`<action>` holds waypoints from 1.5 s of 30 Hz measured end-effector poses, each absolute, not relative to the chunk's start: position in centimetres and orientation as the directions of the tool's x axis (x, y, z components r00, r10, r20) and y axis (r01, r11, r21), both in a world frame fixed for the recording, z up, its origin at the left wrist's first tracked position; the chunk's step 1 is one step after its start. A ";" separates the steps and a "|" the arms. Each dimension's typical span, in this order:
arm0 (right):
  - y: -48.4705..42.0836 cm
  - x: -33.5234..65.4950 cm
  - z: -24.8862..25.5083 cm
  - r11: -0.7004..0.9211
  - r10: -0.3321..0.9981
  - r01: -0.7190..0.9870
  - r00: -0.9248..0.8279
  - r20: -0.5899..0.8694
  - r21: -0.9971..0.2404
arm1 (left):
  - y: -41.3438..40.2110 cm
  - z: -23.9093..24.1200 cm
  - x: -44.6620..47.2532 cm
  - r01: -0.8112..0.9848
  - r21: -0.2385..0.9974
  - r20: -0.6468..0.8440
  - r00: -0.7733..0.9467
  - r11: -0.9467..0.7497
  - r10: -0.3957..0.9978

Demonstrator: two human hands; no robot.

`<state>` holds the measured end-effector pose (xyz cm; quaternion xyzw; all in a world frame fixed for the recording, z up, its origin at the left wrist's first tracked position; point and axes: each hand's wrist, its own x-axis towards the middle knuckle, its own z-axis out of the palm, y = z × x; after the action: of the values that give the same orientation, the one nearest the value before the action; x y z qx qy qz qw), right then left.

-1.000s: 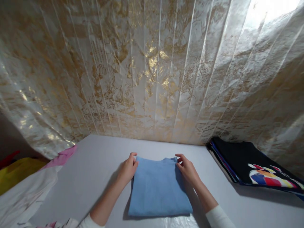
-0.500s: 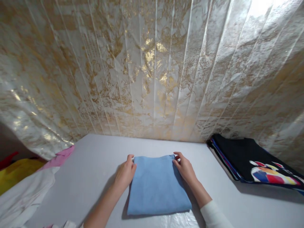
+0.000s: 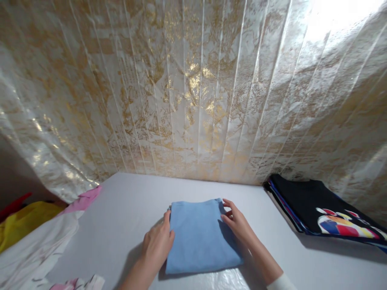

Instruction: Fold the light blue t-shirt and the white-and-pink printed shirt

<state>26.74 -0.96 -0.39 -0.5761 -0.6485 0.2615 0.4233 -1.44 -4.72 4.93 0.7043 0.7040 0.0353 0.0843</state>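
Observation:
A folded light-blue garment lies on the white tabletop in front of me, a neat near-square with its hem at the far edge. My left hand is at its left side, thumb over the edge; the other fingers are partly hidden beside or beneath the cloth. At the far right corner is my right hand, its thumb and fingers apart, fingertips close to or touching the edge.
To the right sits a stack of folded shirts, topped by a black shirt with a colourful print. White clothing, pink cloth and yellow cloth are heaped at left. A shiny gold-and-silver sheet rises behind the white table.
My left hand has slid toward me along the garment's left edge. The right hand's fingers have loosened and sit slightly lower at the corner. The view has shifted slightly.

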 end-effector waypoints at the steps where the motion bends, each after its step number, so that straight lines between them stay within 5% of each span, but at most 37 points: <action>1: -1.4 27.0 -0.3 0.184 0.975 0.475 0.025 0.223 -0.860 | -4.9 4.7 -1.5 0.989 0.146 -0.017 0.033 -0.030 0.999; 7: -4.8 28.3 0.4 -0.061 0.998 0.266 -0.006 -0.065 -0.962 | -6.9 1.4 0.5 0.913 0.167 0.296 0.314 -0.372 0.902; 13: -6.3 28.1 0.4 -0.113 0.991 0.290 -0.040 -0.130 -0.950 | -8.7 -2.1 1.8 0.814 0.176 0.277 0.499 -0.554 0.821; 17: -4.9 28.2 0.2 -0.103 0.993 0.283 -0.022 -0.114 -0.954 | -7.0 -1.0 0.0 0.881 0.260 0.269 0.327 -0.395 0.906; 24: 0.7 27.6 0.3 -0.106 0.989 0.191 0.122 -0.083 -0.976 | 1.2 2.3 -1.6 0.866 0.498 0.018 0.038 -0.042 0.999; 32: 7.8 29.4 1.1 -0.133 0.971 0.397 0.235 -0.040 -0.908 | 9.4 3.4 4.0 0.827 0.544 0.049 0.135 -0.140 0.990; 45: 6.9 30.2 0.4 0.005 0.991 0.847 0.066 0.115 -0.532 | 11.0 2.6 2.2 0.816 0.514 0.046 0.281 -0.264 0.959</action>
<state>30.24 6.87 0.44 -0.6892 -0.6666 0.1496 0.2412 2.22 10.99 2.56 0.7749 0.5725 0.1777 0.2006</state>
